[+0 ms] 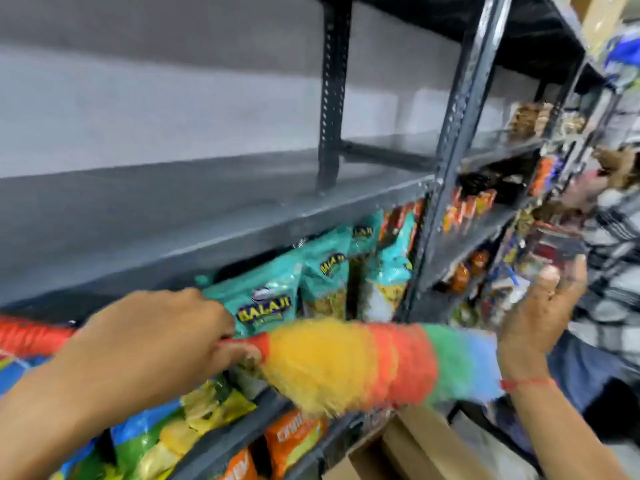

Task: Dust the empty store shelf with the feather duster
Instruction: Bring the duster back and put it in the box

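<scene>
Grey shelf bare, open; upright post at rear.

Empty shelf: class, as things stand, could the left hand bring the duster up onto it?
Probably yes. The left hand grips the duster just below the empty shelf, in front of the snack bags. Nothing stands on that shelf, and its front edge is open.
</scene>
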Tool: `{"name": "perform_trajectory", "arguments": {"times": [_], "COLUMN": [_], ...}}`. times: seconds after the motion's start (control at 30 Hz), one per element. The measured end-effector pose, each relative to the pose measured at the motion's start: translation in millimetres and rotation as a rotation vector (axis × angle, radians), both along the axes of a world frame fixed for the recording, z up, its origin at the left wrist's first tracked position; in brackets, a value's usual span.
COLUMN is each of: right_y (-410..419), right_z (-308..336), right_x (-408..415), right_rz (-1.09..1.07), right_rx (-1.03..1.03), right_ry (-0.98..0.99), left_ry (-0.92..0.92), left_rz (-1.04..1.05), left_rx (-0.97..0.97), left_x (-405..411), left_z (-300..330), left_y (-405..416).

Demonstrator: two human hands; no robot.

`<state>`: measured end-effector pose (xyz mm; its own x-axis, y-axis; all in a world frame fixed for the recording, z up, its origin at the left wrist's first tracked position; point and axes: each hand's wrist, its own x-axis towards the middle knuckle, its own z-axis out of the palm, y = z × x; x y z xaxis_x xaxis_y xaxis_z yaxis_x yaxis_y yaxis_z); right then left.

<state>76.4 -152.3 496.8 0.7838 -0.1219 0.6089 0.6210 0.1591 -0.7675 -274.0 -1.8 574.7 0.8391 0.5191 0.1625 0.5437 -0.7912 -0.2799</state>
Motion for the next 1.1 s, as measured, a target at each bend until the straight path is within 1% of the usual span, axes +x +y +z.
{"name": "perform_trajectory", "arguments": {"times": [0.03, 0.1, 0.2, 0.33, 0.37, 0.47, 0.53, 0.6, 0.7, 0.73, 0.83, 0.97, 1.1], "right_y": [-9.5, -27.1, -41.4, -39.9, -38.6, -33.7, -26.9, -17.5, -6.9, -6.9, -6.7, -2.4, -1.7], "right_z": [-10.8, -40.0, -98.4, -186.4, -214.7, -272.6, -314.7, -349.3, -392.6, -407.7, -436.2, -462.1, -477.6], "right_x": [3.1, 6.4, 4.0, -6.2, -3.2, -12.0, -15.7, -21.0, -24.0, -24.1, -20.8, -11.7, -5.5], "right_rz": [-0.002, -0.012, -0.006, 0.086, 0.115, 0.230, 0.307, 0.308, 0.295, 0.323, 0.387, 0.337, 0.280], "right_rx": [-0.023, -0.131, -0.303, -0.652, -0.742, -0.987, -1.180, -1.313, -1.415, -1.433, -1.399, -1.431, -1.571], "right_ry": [-0.008, -0.005, 0.070, 0.132, 0.157, 0.199, 0.169, 0.139, 0.091, 0.099, 0.167, 0.130, 0.062], "left_ry": [0.058, 0.147, 0.328, 0.513, 0.538, 0.556, 0.566, 0.576, 0.597, 0.611, 0.624, 0.661, 0.720], "left_rz": [-0.019, -0.048, -0.033, -0.037, -0.033, 0.034, 0.059, 0.089, 0.129, 0.144, 0.197, 0.221, 0.204], "left_rx": [-0.028, -0.084, -0.205, -0.342, -0.373, -0.508, -0.563, -0.579, -0.593, -0.599, -0.625, -0.600, -0.560], "left_x": [16.8, 52.1, 104.5, 167.4, 186.9, 219.0, 240.3, 258.4, 283.3, 289.5, 301.0, 307.0, 314.9], "left_z": [-14.0, -48.1, -106.3, -198.7, -224.8, -274.8, -315.2, -352.5, -402.2, -418.7, -459.2, -505.8, -536.4], "left_y": [-7.9, -16.8, -27.0, -37.1, -39.2, -47.1, -51.3, -53.2, -50.3, -47.3, -35.4, -17.2, -5.0]}}
